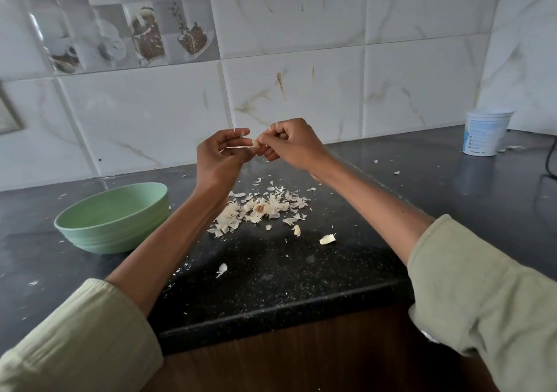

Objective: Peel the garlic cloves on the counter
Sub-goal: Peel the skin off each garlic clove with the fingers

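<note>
Papery skin strip runs leftward from the garlic clove, pinched between left hand and right hand, raised above the counter.

We see a pale green bowl sitting on a dark speckled counter, toward its left side. At the far right, near the wall, stands a white plastic tub with blue print. A black cable runs along the right edge. Behind the counter rises a white marble-look tiled wall, with one picture tile at upper left showing cups.
</note>
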